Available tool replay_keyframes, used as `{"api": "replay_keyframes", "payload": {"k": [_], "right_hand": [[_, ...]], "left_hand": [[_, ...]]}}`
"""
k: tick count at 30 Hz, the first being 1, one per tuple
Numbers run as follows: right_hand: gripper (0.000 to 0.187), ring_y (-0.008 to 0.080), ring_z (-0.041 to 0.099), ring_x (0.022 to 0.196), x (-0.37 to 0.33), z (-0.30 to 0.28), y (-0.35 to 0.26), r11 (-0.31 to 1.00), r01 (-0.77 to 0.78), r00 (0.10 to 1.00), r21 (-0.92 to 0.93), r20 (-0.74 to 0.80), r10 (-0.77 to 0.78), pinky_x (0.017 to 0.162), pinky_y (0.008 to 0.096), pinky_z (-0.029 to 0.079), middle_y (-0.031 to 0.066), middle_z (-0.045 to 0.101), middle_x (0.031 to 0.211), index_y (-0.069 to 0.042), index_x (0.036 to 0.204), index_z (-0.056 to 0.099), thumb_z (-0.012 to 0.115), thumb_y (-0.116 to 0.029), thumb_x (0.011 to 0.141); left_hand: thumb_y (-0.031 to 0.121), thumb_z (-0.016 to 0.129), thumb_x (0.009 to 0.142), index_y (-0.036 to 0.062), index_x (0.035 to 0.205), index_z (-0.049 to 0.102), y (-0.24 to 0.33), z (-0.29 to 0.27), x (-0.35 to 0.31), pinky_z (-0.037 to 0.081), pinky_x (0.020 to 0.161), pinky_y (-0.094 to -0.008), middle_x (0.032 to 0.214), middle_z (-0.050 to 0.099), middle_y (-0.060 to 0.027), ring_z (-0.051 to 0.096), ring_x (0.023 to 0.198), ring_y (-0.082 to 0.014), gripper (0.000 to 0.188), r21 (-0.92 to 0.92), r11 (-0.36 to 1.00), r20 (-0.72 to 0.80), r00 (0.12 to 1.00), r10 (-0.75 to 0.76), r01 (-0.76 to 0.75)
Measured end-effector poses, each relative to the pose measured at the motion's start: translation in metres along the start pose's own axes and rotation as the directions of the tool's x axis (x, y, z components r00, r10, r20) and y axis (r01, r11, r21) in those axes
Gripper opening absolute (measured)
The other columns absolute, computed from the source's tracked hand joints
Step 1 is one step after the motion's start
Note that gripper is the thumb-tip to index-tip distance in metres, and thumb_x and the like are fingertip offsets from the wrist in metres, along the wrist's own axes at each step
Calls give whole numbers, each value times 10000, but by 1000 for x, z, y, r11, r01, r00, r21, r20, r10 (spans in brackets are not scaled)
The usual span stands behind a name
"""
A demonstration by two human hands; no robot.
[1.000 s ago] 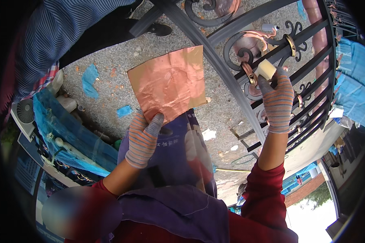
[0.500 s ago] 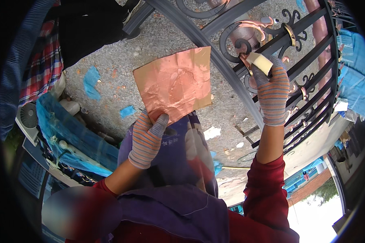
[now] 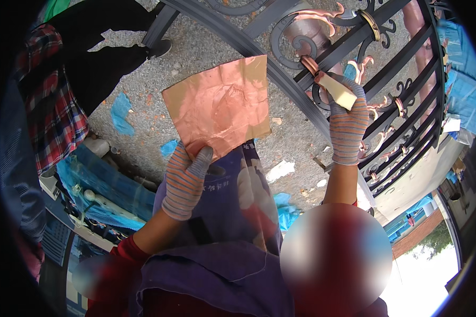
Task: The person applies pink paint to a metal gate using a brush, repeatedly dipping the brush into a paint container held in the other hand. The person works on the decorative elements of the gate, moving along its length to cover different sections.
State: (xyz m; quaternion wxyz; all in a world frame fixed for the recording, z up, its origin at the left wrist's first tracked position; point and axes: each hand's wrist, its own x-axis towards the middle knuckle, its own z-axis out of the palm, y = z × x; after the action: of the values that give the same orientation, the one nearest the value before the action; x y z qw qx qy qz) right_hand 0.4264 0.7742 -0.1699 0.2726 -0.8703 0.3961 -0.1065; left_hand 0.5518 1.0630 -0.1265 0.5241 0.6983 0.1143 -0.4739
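Note:
My left hand (image 3: 188, 179), in a striped knit glove, grips the lower edge of a square of cardboard (image 3: 219, 108). Copper-coloured paint coats most of that board, with bare brown at its edges. In my gloved right hand (image 3: 349, 119) is a cream sponge pad (image 3: 337, 91), pinched so that its copper-stained end points up and left. That end meets or nearly meets a copper-coloured piece (image 3: 310, 64) on the dark metal railing (image 3: 296, 98); I cannot tell whether they touch. Scrolls and leaf ornaments (image 3: 322, 18) near it carry copper colour too.
A person in dark trousers (image 3: 108, 58) and a plaid shirt stands at the left. Blue plastic sheeting (image 3: 111, 182) covers something at lower left, and more blue sheet (image 3: 465, 95) hangs at right. Scraps of blue film (image 3: 122, 113) and white bits (image 3: 280, 170) litter the rough ground.
My right hand and the sponge have shifted slightly left and down in view. The board has moved a little left, still held. The person at left shows more of the body.

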Motion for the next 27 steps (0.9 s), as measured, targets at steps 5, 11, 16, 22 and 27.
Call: {"api": "replay_keyframes", "payload": {"k": [5,11,16,22,27], "right_hand": [[292,271,637,874,-4,-7,-2,991,-44,999,-129,-16,42,796,332,503,116,643,928,-54,1029,633,646,24,748],[274,174,642,908,-7,-6,-2,999,-17,998,27,-56,19,830,293,513,86,676,997,-47,1066,622,728,-85,816],[323,314,622,863,-11,-1,-1,987,-162,985,-20,-60,160,813,354,496,145,639,921,-39,1020,632,643,25,704],[316,312,625,859,-7,8,-12,996,-56,990,72,-122,65,812,358,494,150,648,933,-40,1020,641,646,16,710],[362,325,627,864,-12,8,-2,996,-84,990,35,-108,87,820,356,492,152,655,942,-41,1036,637,617,39,683]], "left_hand": [[191,622,907,-27,1061,537,7,7,-4,553,579,-270,932,612,-113,640,685,-171,280,-38,999,-22,1000,-1,0],[124,616,892,-56,994,579,11,7,0,527,588,-268,772,672,-105,667,711,-149,210,216,976,41,999,-16,7],[118,610,905,-44,1021,581,1,3,4,533,601,-254,842,676,-108,654,728,-133,201,166,982,36,995,89,-93],[101,598,919,-33,1050,568,11,9,6,545,605,-246,934,669,-116,650,746,-130,189,82,992,61,994,87,-92],[196,628,890,-35,1064,565,26,10,2,525,582,-264,795,676,-118,631,583,-142,296,240,970,40,999,36,-45]]}}
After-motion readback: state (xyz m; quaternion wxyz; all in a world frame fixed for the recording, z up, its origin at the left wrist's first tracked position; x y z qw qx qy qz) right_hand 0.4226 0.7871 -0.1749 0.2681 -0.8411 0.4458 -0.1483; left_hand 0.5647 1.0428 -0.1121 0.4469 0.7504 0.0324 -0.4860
